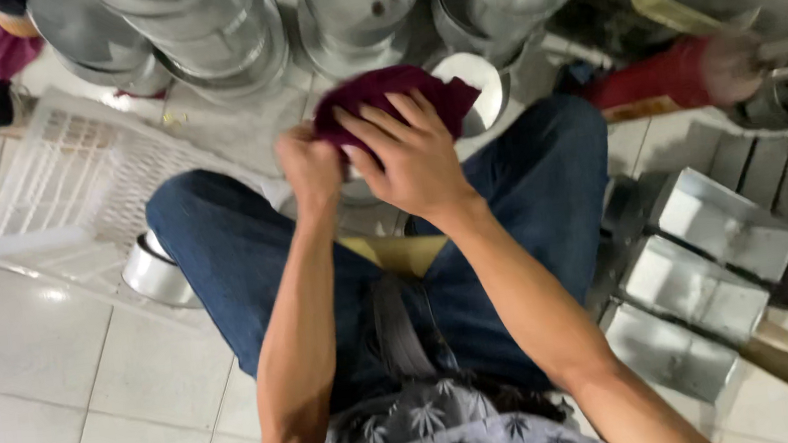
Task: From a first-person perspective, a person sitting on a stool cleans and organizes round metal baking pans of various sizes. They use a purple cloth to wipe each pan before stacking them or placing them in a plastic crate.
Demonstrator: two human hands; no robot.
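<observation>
White crate (69, 181) lies flat on the tiles at approx 10 o'clock from the hands, w/ a small metal tin (155, 273) on its side just beside the left knee. Left hand (309, 167) is closed in a fist on the near-left edge of the cloth (388, 92); can't tell what else it grips under there. Right hand (416, 159) lies spread, fingers apart, pressing down on top of the cloth, which is maroon, bunched, sitting btwn the knees at 12 o'clock. Cloth covers most of a round metal pan (483, 90); only its pale rim and a bit of inner face show at 1–2 o'clock of the hands. Pan's long axis can't be read, it's round; open face seems to tilt up and toward 2 o'clock, not sure. Progress, as a judgement: wiping is mid-way on this piece, cloth on the metal, hands on it, nothing set aside that I can tell as done. Shiny pots (209, 24) stand stacked at 12 o'clock, well apart from hands. Square tins (710, 263) sit in a row at 4 o'clock by the right thigh.
</observation>
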